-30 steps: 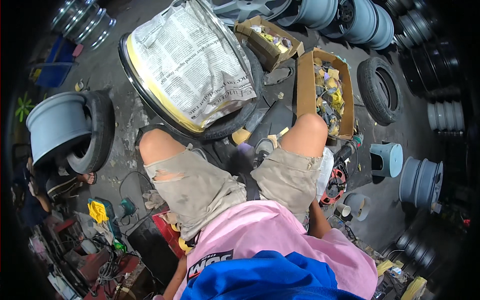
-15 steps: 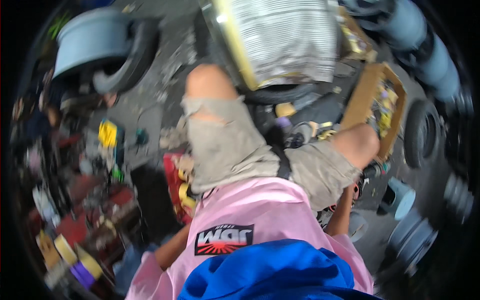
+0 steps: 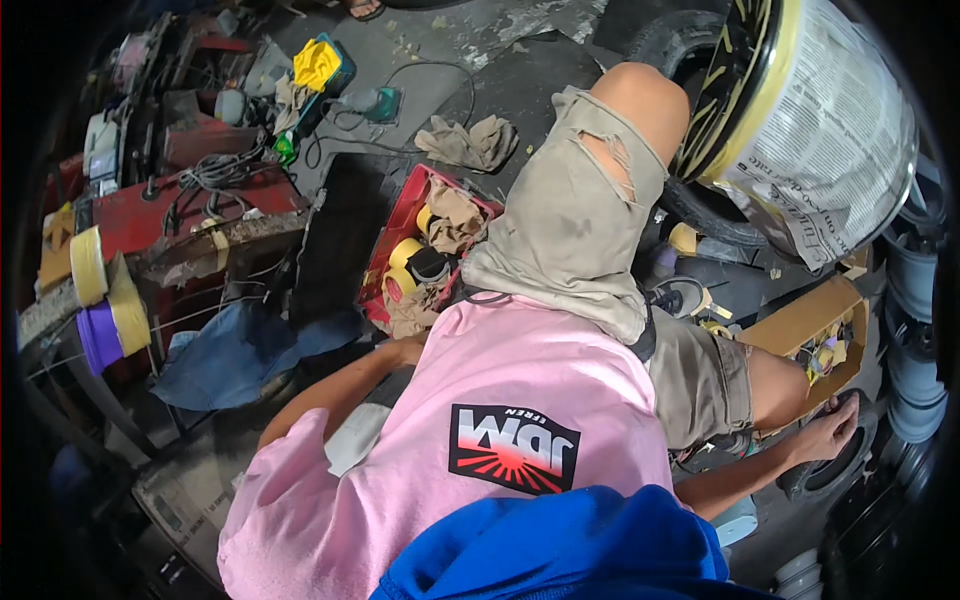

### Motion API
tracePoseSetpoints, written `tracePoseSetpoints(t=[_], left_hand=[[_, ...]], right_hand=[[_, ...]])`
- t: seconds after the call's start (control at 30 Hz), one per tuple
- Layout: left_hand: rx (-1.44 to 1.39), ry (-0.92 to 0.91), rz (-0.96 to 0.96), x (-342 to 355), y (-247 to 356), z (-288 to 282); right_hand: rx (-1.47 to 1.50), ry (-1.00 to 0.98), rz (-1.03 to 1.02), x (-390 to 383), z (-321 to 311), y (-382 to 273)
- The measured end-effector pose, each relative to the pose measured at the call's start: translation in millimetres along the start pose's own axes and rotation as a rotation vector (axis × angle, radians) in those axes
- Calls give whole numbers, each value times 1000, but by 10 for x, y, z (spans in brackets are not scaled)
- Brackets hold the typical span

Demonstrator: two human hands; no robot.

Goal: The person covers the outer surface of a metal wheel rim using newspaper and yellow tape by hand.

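Observation:
My right hand point(image 3: 832, 432) is out at the right, beyond my knee and above a tyre point(image 3: 838, 470). Its fingers are curled together; whatever they might hold is too small to make out. Close to my waist, my left hand point(image 3: 406, 349) is beside the red crate point(image 3: 377, 265), its fingers hidden behind my shirt. Rolls of yellow tape point(image 3: 404, 252) and crumpled brown paper point(image 3: 455, 215) lie in that crate. Beyond my knees, a wheel rim point(image 3: 730, 120) is masked with newspaper point(image 3: 830, 130) and yellow tape along its edge, over another tyre point(image 3: 705, 215).
A long cardboard box point(image 3: 800, 320) of scraps lies by my right knee. Blue-grey rims point(image 3: 912, 340) are stacked at the far right. On the left are a red metal bench point(image 3: 150, 215), coiled cable point(image 3: 215, 180) and tape rolls point(image 3: 88, 265). A yellow cloth point(image 3: 316, 64) lies farther back.
My view has swung left, so the masked rim sits farther right. My right hand has come into view, reaching outward; my left hand now shows beside the crate.

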State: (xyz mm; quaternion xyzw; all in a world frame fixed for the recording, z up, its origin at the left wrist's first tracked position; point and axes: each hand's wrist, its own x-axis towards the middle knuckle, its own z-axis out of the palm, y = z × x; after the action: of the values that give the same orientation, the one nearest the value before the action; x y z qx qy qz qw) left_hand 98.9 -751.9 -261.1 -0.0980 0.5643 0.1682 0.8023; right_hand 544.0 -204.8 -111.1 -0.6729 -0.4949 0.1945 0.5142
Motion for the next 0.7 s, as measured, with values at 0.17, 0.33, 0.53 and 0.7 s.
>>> tracePoseSetpoints(t=[0.17, 0.33, 0.53, 0.7], left_hand=[[132, -22, 31, 250, 155, 430], [153, -36, 39, 227, 257, 561], [188, -52, 54, 236, 349, 677], [203, -72, 46, 269, 349, 723]], right_hand=[[68, -208, -96, -387, 551, -565], [267, -1164, -272, -1436, 1111, -1221], [302, -1763, -211, -2338, 1400, -1380], [47, -1754, -609, -2353, 1480, -1179]])
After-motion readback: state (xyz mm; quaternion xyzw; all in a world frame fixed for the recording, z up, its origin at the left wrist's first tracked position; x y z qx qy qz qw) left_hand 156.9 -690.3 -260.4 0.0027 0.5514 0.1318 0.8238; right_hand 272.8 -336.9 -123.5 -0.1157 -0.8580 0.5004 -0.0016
